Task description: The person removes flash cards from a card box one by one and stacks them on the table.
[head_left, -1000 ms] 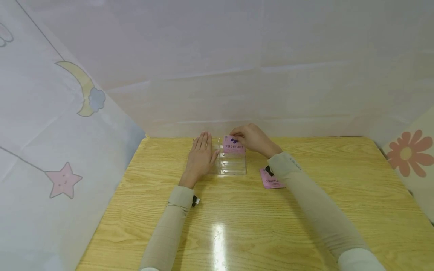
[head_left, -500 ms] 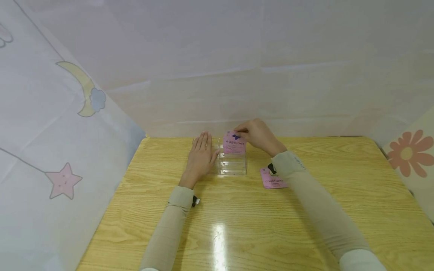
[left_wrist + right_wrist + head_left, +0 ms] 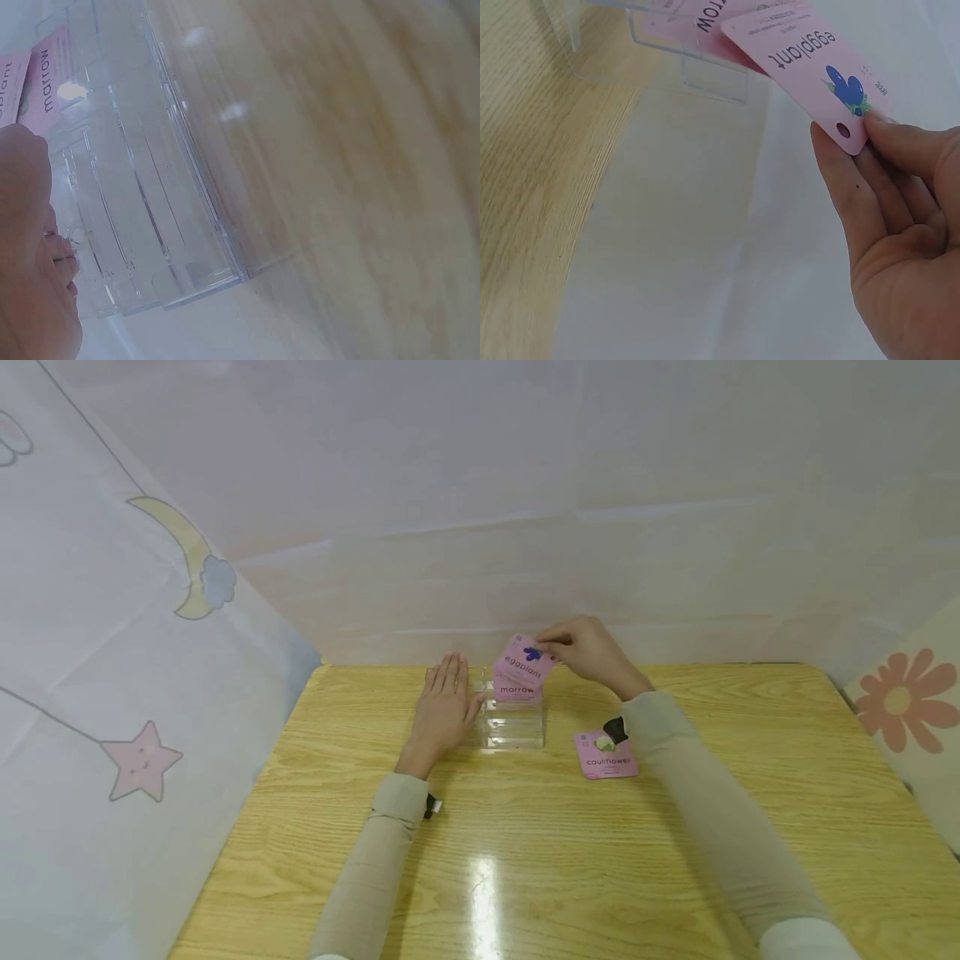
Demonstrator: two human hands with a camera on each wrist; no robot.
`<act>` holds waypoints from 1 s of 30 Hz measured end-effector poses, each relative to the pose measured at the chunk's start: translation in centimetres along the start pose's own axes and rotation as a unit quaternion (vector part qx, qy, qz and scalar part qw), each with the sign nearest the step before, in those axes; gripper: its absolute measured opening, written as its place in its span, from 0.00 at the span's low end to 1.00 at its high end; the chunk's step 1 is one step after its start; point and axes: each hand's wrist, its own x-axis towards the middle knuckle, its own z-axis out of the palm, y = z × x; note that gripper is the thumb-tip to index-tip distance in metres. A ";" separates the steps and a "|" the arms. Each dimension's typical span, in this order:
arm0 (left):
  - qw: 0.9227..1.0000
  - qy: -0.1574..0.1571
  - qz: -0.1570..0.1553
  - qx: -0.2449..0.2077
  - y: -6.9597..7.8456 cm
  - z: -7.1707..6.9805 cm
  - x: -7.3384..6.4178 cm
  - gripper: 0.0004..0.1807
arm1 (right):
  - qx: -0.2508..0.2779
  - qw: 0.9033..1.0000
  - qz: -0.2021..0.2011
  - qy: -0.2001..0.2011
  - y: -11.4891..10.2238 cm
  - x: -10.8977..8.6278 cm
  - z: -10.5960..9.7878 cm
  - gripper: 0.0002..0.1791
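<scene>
My right hand (image 3: 594, 657) pinches the top right corner of a pink eggplant card (image 3: 521, 662) between thumb and fingers. The card is tilted and overlaps a pink marrow card (image 3: 517, 693), which stands in the back of a clear plastic stepped card rack (image 3: 513, 728). In the right wrist view, the eggplant card (image 3: 799, 56) shows blue eggplants and a punched hole at its corner. Straight-fingered, my left hand (image 3: 444, 710) rests on the rack's left half and hides much of it. Several tiers of the rack (image 3: 142, 202) show in the left wrist view.
A pink cauliflower card (image 3: 609, 765) lies on the wooden table (image 3: 570, 868), right of the rack and partly under the right wrist's black strap. Close behind the table's back edge hangs a pale printed cloth (image 3: 465, 568).
My right hand has lifted the eggplant card up and to the right and tilted it, uncovering the marrow card's name. More of the cauliflower card shows. My left hand stays in place.
</scene>
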 end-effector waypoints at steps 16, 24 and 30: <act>1.000 0.006 0.003 0.005 -0.3 0.3 0.0 0.43 | 0.088 0.994 0.057 -0.037 2.7 -0.8 -2.4 0.16; 1.000 0.005 0.007 0.010 -0.4 0.2 0.1 0.43 | 0.131 0.986 0.073 -0.073 4.3 -2.0 -3.0 0.17; 1.000 -0.001 0.005 0.004 -0.4 0.0 0.2 0.43 | 0.143 0.981 0.089 -0.092 5.3 -3.0 -3.4 0.18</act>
